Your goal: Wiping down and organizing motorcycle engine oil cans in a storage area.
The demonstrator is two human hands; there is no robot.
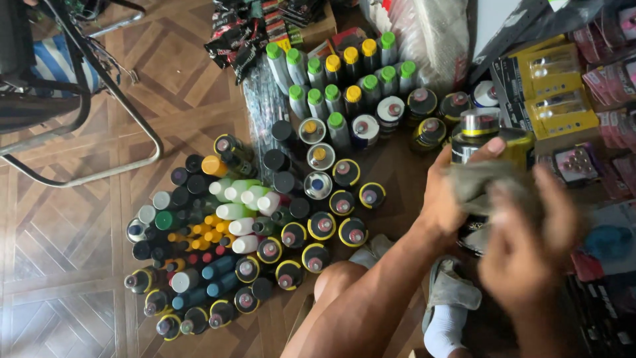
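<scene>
A: Right of the frame: left hand (pixel 445 199) wrapped around a spray can (pixel 478 132) with a silver top and yellow band, thumb pressed across its side, fingers closed behind it.

B: And the other?

A: Right hand (pixel 530 252), blurred, lower right of the frame, fingers curled onto a grey cloth (pixel 487 180) draped over the can's front. Hard to tell how tight the grip is, but closed on the cloth.

B: Location of the can?

A: Held upright, above the floor, right of centre, just in front of yellow boxed packs (pixel 560 99) stacked at the upper right.

B: Around it?

A: Dozens of spray cans (pixel 318 219) standing and lying on the wooden parquet floor (pixel 66 232), centre and lower left. Green- and yellow-capped bottles (pixel 331 86) in rows at the top centre. Black-capped cans with yellow rims through the middle. White-capped ones lying on their sides left of centre.

B: Anything else?

A: Bare knee (pixel 344 285) at the bottom centre, foot in a white sock (pixel 444 331) and grey sandal (pixel 454 288) beside it. Metal chair frame (pixel 99 99) in the upper left. Clear plastic bag (pixel 430 33) at the top, right of centre.
</scene>
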